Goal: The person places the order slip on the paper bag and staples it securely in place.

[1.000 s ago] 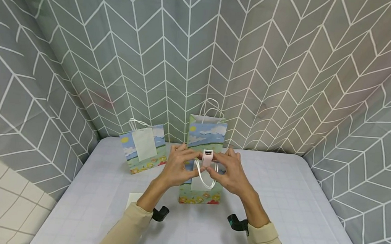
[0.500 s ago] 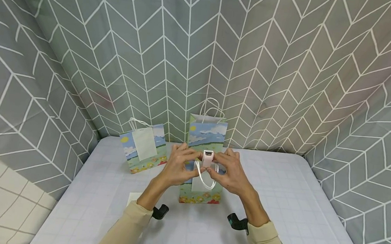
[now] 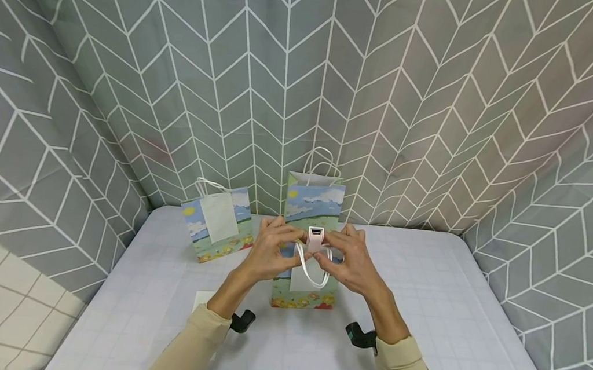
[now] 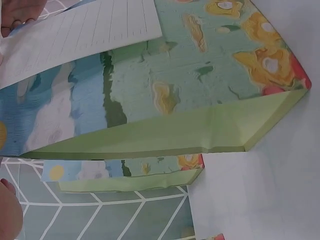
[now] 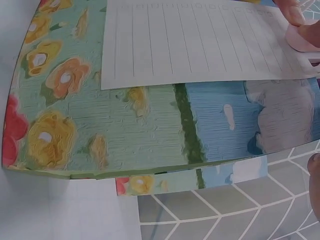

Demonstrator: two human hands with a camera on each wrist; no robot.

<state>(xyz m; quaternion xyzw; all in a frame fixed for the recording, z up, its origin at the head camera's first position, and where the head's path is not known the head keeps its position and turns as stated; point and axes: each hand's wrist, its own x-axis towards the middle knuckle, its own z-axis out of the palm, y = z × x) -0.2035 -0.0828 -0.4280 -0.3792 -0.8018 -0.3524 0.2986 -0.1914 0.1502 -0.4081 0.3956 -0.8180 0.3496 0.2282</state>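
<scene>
Bags of printed paper are three on the white table [image 3: 412, 310], each with sky and clouds, and I see flowers on two of them. Front bag [image 3: 303, 300] is in the middle, near to the person, and its mouth is hidden behind the two hands, so what is inside I cannot tell. On its face there is a white card [image 3: 298, 283] with ruled lines, and a white cord handle [image 3: 316, 285] hangs down over this card.

Left hand [image 3: 272, 251] and right hand [image 3: 349, 263] both pinch a small pink-and-white device [image 3: 314, 244] with a dark slot, the fingers placed above and the thumbs below. This device is at the top of the front bag, near the upper end of the card; whether it clasps the bag's edge, I cannot see.

Just behind stands the back bag [image 3: 314, 205], with cord handles up and pale inner wall showing at its mouth; its bottom is out of sight. At the person's left, the third bag [image 3: 195, 223] is tilted and carries another white card [image 3: 219, 218]; its inside is not visible. One pale paper [image 3: 203, 298] lies near the left wrist.
</scene>
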